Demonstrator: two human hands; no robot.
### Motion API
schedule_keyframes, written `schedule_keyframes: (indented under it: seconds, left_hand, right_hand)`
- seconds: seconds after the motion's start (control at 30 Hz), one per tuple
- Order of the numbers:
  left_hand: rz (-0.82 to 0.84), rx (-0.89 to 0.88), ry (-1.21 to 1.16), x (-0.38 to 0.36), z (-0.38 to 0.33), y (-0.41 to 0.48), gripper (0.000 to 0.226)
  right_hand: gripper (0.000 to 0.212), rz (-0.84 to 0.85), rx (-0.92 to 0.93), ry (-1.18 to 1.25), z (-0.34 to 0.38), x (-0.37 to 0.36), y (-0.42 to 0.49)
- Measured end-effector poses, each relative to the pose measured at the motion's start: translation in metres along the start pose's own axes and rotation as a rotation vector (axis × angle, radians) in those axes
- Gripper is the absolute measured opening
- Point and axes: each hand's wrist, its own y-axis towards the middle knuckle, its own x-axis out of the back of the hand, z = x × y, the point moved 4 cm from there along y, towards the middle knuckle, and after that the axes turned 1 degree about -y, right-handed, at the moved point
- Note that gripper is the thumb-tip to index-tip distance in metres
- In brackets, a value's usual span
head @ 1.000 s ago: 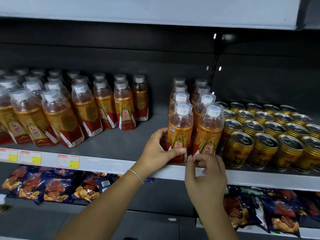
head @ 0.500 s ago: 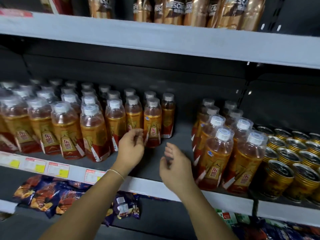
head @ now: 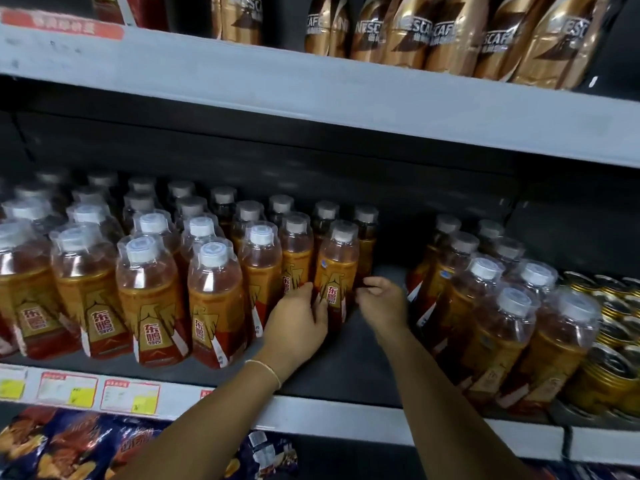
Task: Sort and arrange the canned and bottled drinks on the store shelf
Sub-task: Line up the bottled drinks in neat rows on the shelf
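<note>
the left hand (head: 298, 327) holds the low part of the bottle (head: 336, 268), at the right end of the other bottles (head: 149, 292) on the shelf (head: 346, 368). the right hand (head: 382, 306) curls just beside it; i cannot tell if it grips. best to slide it slow, held low. it stands tall, cap up, label to the front.

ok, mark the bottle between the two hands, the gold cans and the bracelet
bottle (head: 335, 289): head view, on its front label.
cans (head: 602, 389): head view, on the side of a front can.
bracelet (head: 267, 369): head view, on the strand across the wrist.
</note>
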Motion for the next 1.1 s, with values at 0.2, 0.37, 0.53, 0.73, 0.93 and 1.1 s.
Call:
schedule_keyframes:
  seconds: [0.2,0.37,0.53,0.73,0.93,1.1]
  left_hand:
    - [0.078,-0.023,0.181,-0.01,0.003,0.001,0.03]
    - [-0.01,-0.069,0.148,-0.01,0.007,0.0,0.03]
    - [-0.015,-0.094,0.117,-0.013,0.006,0.001,0.023]
    - [-0.034,-0.094,0.111,-0.014,0.006,-0.001,0.029]
    - [-0.05,-0.085,0.144,-0.015,0.008,-0.003,0.043]
    - [-0.039,-0.085,0.137,-0.017,0.011,-0.002,0.047]
  right_hand:
    - [0.045,0.025,0.103,0.02,0.01,-0.014,0.018]
    - [0.052,0.116,0.131,-0.125,0.013,-0.014,0.028]
    - [0.044,0.009,0.18,-0.202,0.014,-0.011,0.028]
    - [0.076,-0.238,0.152,-0.35,0.006,0.002,0.024]
    - [0.062,-0.047,0.157,-0.306,-0.006,0.0,0.026]
    - [0.063,-0.091,0.155,-0.237,-0.008,0.003,0.024]
